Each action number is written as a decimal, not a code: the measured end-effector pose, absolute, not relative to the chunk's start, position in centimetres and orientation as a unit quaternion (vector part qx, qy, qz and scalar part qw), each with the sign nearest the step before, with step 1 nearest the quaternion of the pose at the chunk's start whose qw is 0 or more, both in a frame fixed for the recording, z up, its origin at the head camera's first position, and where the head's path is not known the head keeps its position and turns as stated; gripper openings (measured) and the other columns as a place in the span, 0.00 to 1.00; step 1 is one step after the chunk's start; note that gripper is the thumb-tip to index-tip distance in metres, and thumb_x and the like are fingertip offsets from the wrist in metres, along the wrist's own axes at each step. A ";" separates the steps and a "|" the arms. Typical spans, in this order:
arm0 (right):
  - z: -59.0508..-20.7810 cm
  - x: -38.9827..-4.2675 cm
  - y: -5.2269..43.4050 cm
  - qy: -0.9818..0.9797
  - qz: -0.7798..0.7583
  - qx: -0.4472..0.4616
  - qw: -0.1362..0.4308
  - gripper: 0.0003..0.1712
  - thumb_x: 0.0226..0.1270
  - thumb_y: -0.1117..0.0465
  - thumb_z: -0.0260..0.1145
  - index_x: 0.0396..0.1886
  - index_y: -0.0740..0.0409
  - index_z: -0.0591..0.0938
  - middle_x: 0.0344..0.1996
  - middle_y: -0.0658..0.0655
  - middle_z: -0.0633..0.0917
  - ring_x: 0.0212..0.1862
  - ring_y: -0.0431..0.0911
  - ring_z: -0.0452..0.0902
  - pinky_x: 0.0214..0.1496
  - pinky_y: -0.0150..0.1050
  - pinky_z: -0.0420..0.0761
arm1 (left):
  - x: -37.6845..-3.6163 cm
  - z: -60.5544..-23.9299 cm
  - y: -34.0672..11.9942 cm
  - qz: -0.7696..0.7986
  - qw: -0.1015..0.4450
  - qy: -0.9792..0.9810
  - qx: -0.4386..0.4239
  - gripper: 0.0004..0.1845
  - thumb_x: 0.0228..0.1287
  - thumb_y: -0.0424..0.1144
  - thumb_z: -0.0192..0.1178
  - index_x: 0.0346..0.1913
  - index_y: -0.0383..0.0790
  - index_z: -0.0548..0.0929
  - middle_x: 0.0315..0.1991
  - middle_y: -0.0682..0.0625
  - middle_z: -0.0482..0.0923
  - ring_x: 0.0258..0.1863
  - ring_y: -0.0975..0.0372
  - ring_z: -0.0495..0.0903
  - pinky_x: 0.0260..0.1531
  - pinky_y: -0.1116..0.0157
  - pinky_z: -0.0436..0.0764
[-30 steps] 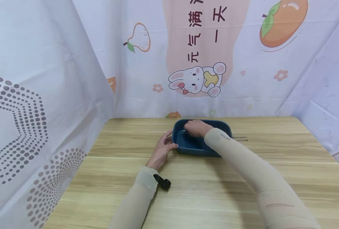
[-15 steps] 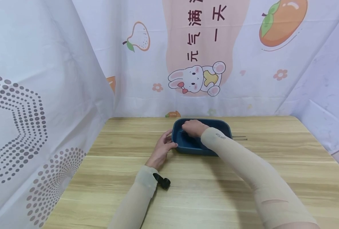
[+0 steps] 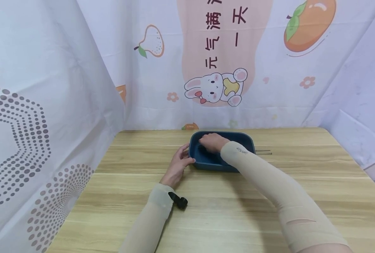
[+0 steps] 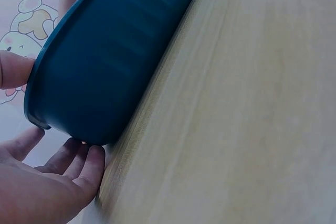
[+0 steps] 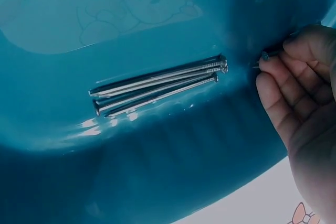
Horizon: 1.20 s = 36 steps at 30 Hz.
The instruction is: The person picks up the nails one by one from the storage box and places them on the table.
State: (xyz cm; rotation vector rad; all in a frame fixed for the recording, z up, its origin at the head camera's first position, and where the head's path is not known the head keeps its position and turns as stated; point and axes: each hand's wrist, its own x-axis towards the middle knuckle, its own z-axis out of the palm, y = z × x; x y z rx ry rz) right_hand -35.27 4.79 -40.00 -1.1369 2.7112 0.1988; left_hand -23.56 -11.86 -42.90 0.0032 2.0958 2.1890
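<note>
We see the blue tray (image 3: 222,154) sitting toward the far middle of the desk (image 3: 225,211), and most of the work looks done: a small bundle of nails (image 5: 157,85) already lies together on the tray floor, side by side and touching. Our right hand (image 3: 210,142) is inside the tray, and in the wrist view its fingers (image 5: 286,85) are bent beside the bundle with what looks like one more nail pinched at the tips, though the grip is partly hidden and we cannot be sure. Our left hand (image 3: 178,165) steadies the tray from outside, thumb (image 4: 13,69) on the rim and straight fingers against the lower wall, so that grip is spread flat rather than curled round anything. What we judge is left: thin metal pieces (image 3: 264,152), probably more nails, lie on the desk just right of the tray. A small black object (image 3: 178,201) shows at the left wrist. On the backdrop (image 3: 225,56) we read large Chinese characters, 元气满 in one column and 一天 in the next, cut off at the top, above a cartoon rabbit (image 3: 216,88); the small logo on the right sleeve (image 3: 242,151) is too small to read.
</note>
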 end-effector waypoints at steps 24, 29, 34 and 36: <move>-38.2 -35.1 6.1 0.925 0.028 -0.369 0.089 0.12 0.67 0.63 0.62 0.49 0.53 0.81 0.31 0.50 0.79 0.35 0.47 0.75 0.47 0.41 0.79 | -23.7 -43.3 -11.9 0.723 0.048 0.689 -0.009 0.40 0.52 0.25 0.61 0.70 0.46 0.65 0.63 0.38 0.68 0.60 0.49 0.71 0.57 0.57 0.70; -36.6 -34.7 6.4 0.928 0.000 -0.358 0.099 0.10 0.66 0.64 0.63 0.46 0.52 0.80 0.31 0.49 0.79 0.35 0.47 0.75 0.44 0.40 0.79 | -23.7 -43.2 -12.0 0.722 0.044 0.690 -0.015 0.39 0.51 0.26 0.62 0.69 0.47 0.66 0.62 0.40 0.68 0.59 0.51 0.71 0.56 0.58 0.70; -35.3 -34.1 6.9 0.929 -0.009 -0.360 0.084 0.12 0.65 0.64 0.63 0.48 0.55 0.81 0.34 0.50 0.80 0.36 0.48 0.75 0.45 0.41 0.79 | -23.7 -43.3 -12.0 0.723 0.050 0.689 -0.012 0.39 0.52 0.26 0.62 0.70 0.46 0.65 0.64 0.38 0.67 0.60 0.49 0.70 0.56 0.57 0.70; -35.1 -34.0 7.1 0.929 -0.008 -0.363 0.076 0.13 0.64 0.64 0.63 0.48 0.55 0.82 0.34 0.50 0.81 0.36 0.47 0.75 0.46 0.42 0.79 | -23.7 -43.3 -12.0 0.725 0.053 0.687 -0.011 0.39 0.52 0.26 0.62 0.70 0.46 0.65 0.64 0.37 0.67 0.61 0.49 0.70 0.57 0.57 0.69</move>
